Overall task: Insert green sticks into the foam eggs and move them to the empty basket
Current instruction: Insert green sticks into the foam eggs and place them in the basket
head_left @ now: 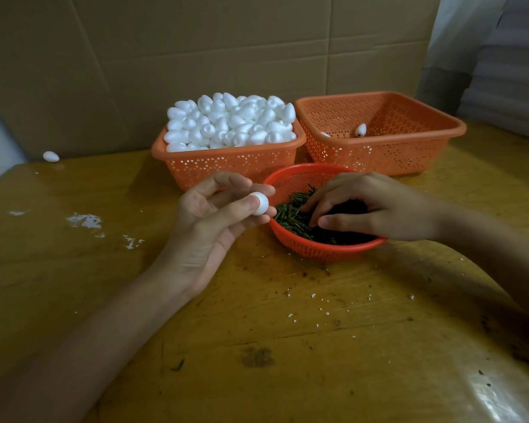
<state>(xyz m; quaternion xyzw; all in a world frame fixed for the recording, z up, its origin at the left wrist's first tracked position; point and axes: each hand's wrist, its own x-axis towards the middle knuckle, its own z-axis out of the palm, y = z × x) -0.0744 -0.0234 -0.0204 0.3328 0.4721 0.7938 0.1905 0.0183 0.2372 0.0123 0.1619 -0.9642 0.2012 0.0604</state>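
Though among green sticks [290, 209], fingertips [326, 221] of right hand [370, 206] half unseen.

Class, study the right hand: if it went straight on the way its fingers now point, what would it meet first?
The green sticks in the round red basket: the right hand points leftward and down into that pile, fingertips apparently touching it. Depth is unclear, so treat the contact as likely, not certain.

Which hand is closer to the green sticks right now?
Right. The right hand reaches into the green sticks; the left hand holds a foam egg just beside their basket.
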